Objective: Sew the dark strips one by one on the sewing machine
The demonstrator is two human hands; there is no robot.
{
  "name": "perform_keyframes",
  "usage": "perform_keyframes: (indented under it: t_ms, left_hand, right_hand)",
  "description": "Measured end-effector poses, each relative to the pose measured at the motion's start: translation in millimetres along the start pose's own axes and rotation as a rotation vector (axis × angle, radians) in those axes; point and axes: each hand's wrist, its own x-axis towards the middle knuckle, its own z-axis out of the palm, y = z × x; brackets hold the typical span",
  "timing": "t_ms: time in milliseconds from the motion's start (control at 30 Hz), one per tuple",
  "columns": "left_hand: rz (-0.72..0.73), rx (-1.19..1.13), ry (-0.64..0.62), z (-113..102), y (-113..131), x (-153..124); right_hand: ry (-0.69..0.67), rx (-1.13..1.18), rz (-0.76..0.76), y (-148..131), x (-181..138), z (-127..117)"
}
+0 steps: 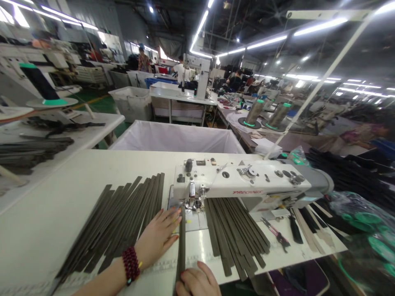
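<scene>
A fanned pile of flat, dark olive-grey straps [120, 222] lies on the left part of the white worktable [46, 222]. Their long axes slant from the near left edge up towards the machine.

Just right of the pile, the left hand [159, 236] rests palm down on the table. It wears a dark red bead bracelet [131, 264] at the wrist. The hand is spread flat with the fingers stretched out side by side, gripping nothing, and the fingertips touch the left edge of a single narrow dark grey strap [182, 242].

This strap lies lengthwise, straight away from the person. Its far end is tucked under the metal presser foot [191, 203] and its near end points back at the table's front edge. There the right hand [197, 283], only partly in view, is curled closed on the near end.

Right of the strap, a second heap of the same dark straps [234, 236] fans out beneath the arm of the white industrial sewing machine [247, 181]. These slant towards the near right.

Further right, a small pair of thread snips [276, 234] lies on the table. Behind the table stands a white cloth-lined bin [175, 137].
</scene>
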Motion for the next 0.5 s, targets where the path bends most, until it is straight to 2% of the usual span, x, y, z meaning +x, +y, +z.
perform_keyframes:
  t_ms: [133, 233, 500]
  left_hand:
    - [0.015, 0.023, -0.014, 4.7, -6.4, 6.2]
    - [0.022, 0.01, -0.003, 4.4, -8.5, 8.9]
    - [0.004, 0.016, 0.016, 4.6, -2.7, 9.7]
  right_hand:
    - [0.043, 0.041, 0.031, 7.4, 8.9, 0.5]
    - [0.01, 0.044, 0.005, 13.1, 15.3, -4.3]
    - [0.02, 0.045, -0.04, 16.4, 15.7, -14.5]
